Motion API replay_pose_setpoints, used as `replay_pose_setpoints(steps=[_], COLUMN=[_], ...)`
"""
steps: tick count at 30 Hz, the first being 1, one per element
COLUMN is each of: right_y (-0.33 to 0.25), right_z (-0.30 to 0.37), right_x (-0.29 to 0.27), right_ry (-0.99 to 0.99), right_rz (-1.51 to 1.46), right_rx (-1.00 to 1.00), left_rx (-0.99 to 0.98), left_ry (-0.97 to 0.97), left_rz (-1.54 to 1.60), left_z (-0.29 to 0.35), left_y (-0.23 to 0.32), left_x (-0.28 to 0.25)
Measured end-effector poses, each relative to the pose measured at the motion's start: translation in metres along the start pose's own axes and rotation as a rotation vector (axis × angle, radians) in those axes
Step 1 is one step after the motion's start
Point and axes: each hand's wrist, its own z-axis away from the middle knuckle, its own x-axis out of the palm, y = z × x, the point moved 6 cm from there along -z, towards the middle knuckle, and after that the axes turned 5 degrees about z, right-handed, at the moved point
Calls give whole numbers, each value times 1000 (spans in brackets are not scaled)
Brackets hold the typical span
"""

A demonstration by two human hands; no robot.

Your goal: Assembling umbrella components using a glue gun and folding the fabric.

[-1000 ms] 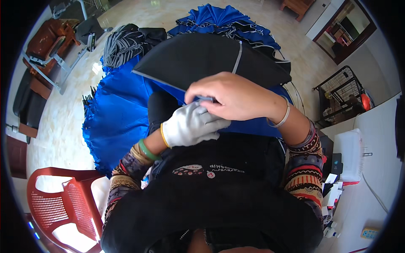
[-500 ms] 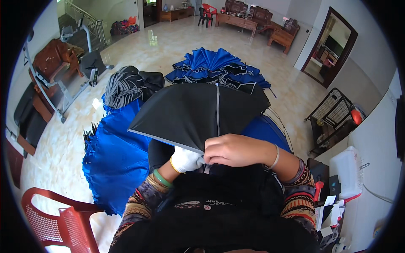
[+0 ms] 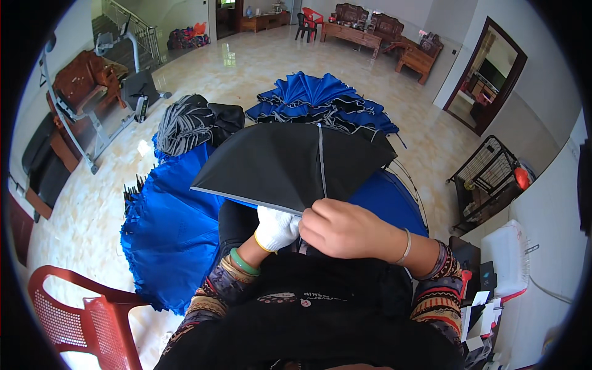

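Note:
A black umbrella canopy (image 3: pixel 265 161) with grey edging and a grey strip down one panel spreads across my lap. Its near hem reaches my hands. My left hand (image 3: pixel 276 229), in a white knit glove, is closed at that hem, its fingertips partly tucked under the cloth. My bare right hand (image 3: pixel 348 228) pinches the same hem just to the right, thumb and fingers together; whatever small thing may be between them is hidden. Blue cloth (image 3: pixel 394 200) with thin curved ribs shows beneath the canopy on the right.
Stacked blue canopies (image 3: pixel 169 228) lie at my left, with a black and grey bundle (image 3: pixel 194 126) behind them. More blue canopies (image 3: pixel 314 95) are piled ahead. A red plastic chair (image 3: pixel 92 314) stands near left, a wire rack (image 3: pixel 484 176) right, an exercise bike (image 3: pixel 126 92) far left.
Both hands stay at the hem; the right has turned slightly, its knuckles now higher. The gloved hand shows more clearly. The whole view has shifted a little.

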Motion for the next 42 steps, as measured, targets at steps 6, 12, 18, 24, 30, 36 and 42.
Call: replay_pose_setpoints(steps=[6, 12, 18, 24, 30, 36, 42], right_y=[-9, 46, 93, 92, 16, -6, 19], right_z=[6, 40, 114, 137, 111, 57, 5], right_x=[6, 17, 11, -35, -76, -35, -3], right_ry=[14, -197, -497, -335, -179, -125, -207], right_rz=[181, -439, -55, 156, -126, -473, -634], right_rx=[-48, 228, 270, 456, 465, 471, 353], left_rx=[-68, 73, -249, -388, -842, -717, 473], left_ry=[-9, -95, -167, 142, 287, 696, -448], left_rz=[50, -124, -43, 24, 17, -226, 259], left_z=[-6, 23, 76, 130, 185, 94, -2], left_y=[3, 1, -7, -19, -77, -45, 93], left_x=[-5, -27, -69, -112, -127, -134, -58])
